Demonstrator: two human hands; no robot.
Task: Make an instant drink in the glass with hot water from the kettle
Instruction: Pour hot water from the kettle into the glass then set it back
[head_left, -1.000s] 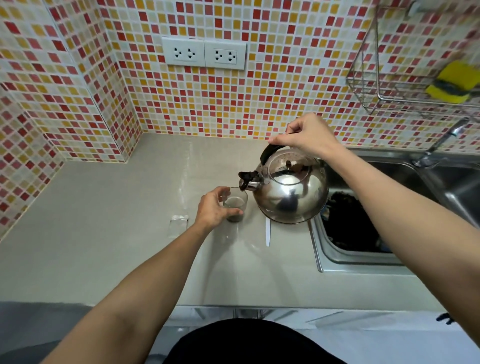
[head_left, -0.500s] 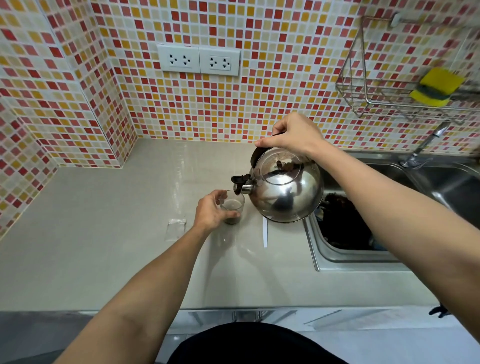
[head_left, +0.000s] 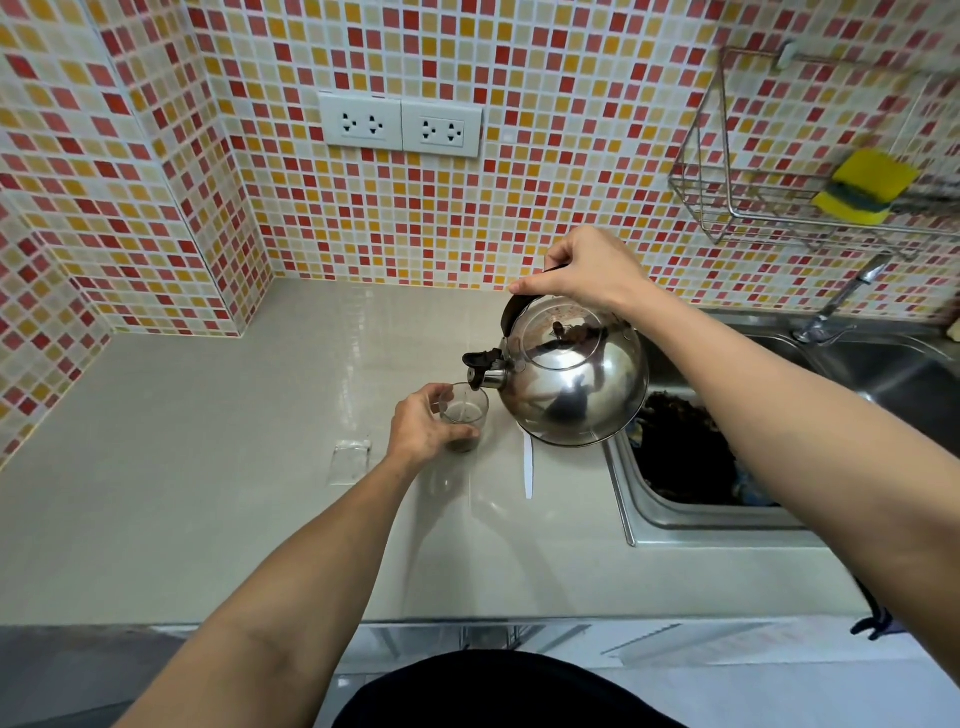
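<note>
Both hands busy, pouring: right hand (head_left: 587, 273) tilts kettle (head_left: 574, 376); left hand (head_left: 423, 428) grips glass (head_left: 464, 415). Next, level kettle before overfilling.

I see the glass (head_left: 464, 415) on the counter (head_left: 208, 467), kettle (head_left: 571, 384) raised just right of it, sink (head_left: 701, 467) farther right, sachet (head_left: 350, 460) left.

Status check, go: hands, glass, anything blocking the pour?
Left hand steadying glass. Right hand tilting kettle, spout over the rim. Pour path clear.
</note>
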